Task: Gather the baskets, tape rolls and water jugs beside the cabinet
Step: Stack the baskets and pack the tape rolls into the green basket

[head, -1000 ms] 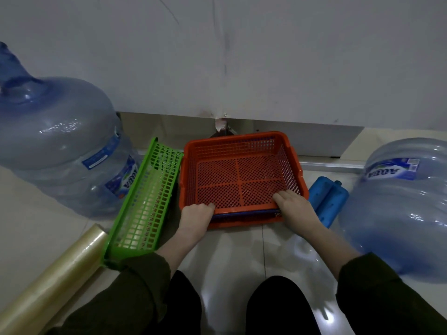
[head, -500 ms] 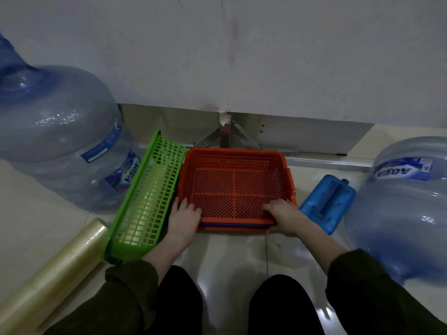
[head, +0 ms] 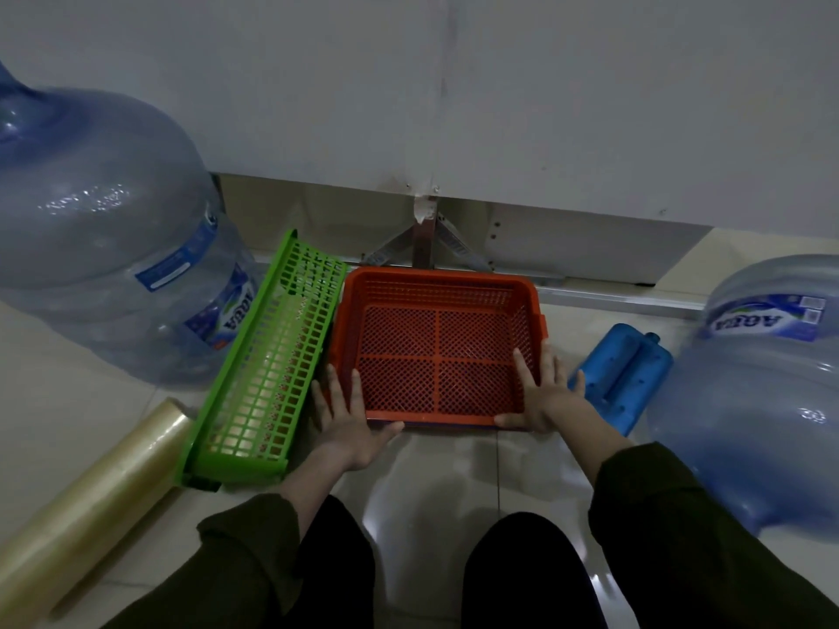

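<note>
An orange mesh basket [head: 438, 283] lies flat on the tiled floor against the base of the white cabinet [head: 454, 106]. My left hand [head: 347, 424] rests open at its near left corner, fingers spread along the side. My right hand [head: 542, 394] rests open at its near right corner. A green slatted basket [head: 268, 365] leans on its side just left of the orange one. Two large blue water jugs lie on the floor: one [head: 104, 238] at the far left, one [head: 762, 392] at the right. A clear tape roll [head: 86, 501] lies at the lower left.
A small blue plastic block [head: 622, 374] lies between the orange basket and the right jug. The cabinet's metal foot and brackets [head: 424, 242] stand right behind the basket. My knees [head: 522, 569] fill the bottom of the view.
The orange basket went from tilted and lifted to flat on the floor near the cabinet. Both hands let go of its front rim and now lie open at its corners.
</note>
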